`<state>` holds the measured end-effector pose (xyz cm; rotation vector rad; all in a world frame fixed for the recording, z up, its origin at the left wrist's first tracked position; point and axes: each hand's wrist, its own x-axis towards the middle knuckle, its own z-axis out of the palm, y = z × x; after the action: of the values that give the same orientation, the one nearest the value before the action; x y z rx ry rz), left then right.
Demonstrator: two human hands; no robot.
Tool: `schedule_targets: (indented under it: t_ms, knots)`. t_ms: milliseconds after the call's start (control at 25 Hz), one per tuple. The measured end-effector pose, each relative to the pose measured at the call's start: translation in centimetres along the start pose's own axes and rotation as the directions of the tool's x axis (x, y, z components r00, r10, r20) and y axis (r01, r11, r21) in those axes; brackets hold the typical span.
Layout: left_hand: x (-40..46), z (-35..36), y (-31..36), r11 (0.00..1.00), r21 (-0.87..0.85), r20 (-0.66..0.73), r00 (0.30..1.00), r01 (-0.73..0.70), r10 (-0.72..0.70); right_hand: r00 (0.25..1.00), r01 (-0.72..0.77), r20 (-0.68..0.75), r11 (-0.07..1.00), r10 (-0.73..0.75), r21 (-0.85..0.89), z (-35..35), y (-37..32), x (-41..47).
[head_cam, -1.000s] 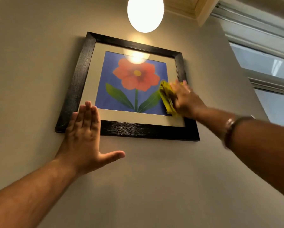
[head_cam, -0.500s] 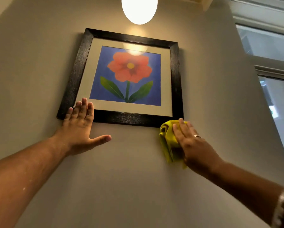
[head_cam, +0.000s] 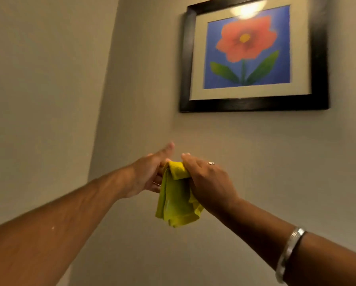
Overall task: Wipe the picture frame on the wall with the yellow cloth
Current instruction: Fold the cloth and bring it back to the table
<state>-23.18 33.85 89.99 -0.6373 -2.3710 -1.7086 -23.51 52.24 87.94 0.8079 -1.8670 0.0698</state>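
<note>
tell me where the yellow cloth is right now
In the head view the yellow cloth hangs low at centre, gripped between the left hand and right hand, below and left of the picture frame.

Black picture frame (head_cam: pixel 253 105) hangs on wall; yellow cloth (head_cam: pixel 176 200) bunched below.

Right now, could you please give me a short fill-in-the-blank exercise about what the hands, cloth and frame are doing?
1. The yellow cloth is gripped by ____ hands, left hand and right hand.
2. The cloth hangs ____ the picture frame, touching no part of it.
3. The framed picture shows a red ____.
4. A ring sits on the ____ hand's knuckle side.

Missing words: both; below; flower; right
</note>
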Motion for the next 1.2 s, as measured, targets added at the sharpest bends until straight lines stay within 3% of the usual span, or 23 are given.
schedule_targets:
  t_ms: [80, 200, 240, 320, 400, 600, 720, 1000, 1080, 1200]
  knots:
    - [-4.1, -5.4, -3.0, 0.998, 0.038, -0.001, 0.999, 0.047, -0.047, 0.997, 0.035, 0.063, 0.991, -0.044, 0.131, 3.2, -5.3, 1.2]
    - [-10.6, -13.1, -8.1, 0.978, 0.123, -0.001, 0.985, 0.169, -0.17, 0.917, 0.042, 0.341, 0.901, -0.206, 0.433, 7.8, -11.8, 2.2]
    - [-13.0, -15.5, -10.0, 0.965, 0.141, -0.027, 0.975, 0.22, -0.219, 0.836, -0.036, 0.471, 0.828, -0.282, 0.56, 9.5, -14.2, 2.5]
    - [-18.0, -20.2, -14.6, 0.942, 0.125, -0.102, 0.949, 0.31, -0.299, 0.607, -0.436, 0.692, 0.564, -0.392, 0.702, 13.5, -19.8, 2.9]
    - [-21.7, -22.7, -18.7, 0.921, 0.09, -0.172, 0.917, 0.378, -0.36, 0.506, -0.652, 0.739, 0.364, -0.444, 0.665, 17.2, -24.0, 2.5]
    - [-32.2, -24.8, -31.1, 0.837, -0.048, -0.368, 0.769, 0.545, -0.522, 0.293, -0.8, 0.736, 0.265, -0.61, 0.538, 29.0, -38.3, -4.3]
    - [-38.7, -22.5, -40.0, 0.751, -0.182, -0.414, 0.643, 0.634, -0.644, 0.202, -0.9, 0.776, 0.198, -0.597, 0.387, 34.5, -45.8, -12.3]
    - [-53.4, -8.2, -60.1, 0.424, -0.58, -0.387, 0.222, 0.696, -0.895, 0.106, -0.869, 0.795, 0.333, -0.597, 0.367, 42.4, -56.0, -36.7]
    - [-56.6, -3.0, -65.7, 0.342, -0.657, -0.358, 0.121, 0.672, -0.926, 0.017, -0.884, 0.817, 0.373, -0.576, 0.281, 44.2, -57.1, -44.1]
    - [-60.5, 3.7, -72.0, 0.209, -0.692, -0.256, 0.037, 0.691, -0.966, -0.117, -0.816, 0.839, 0.533, -0.531, 0.224, 46.5, -58.6, -53.7]
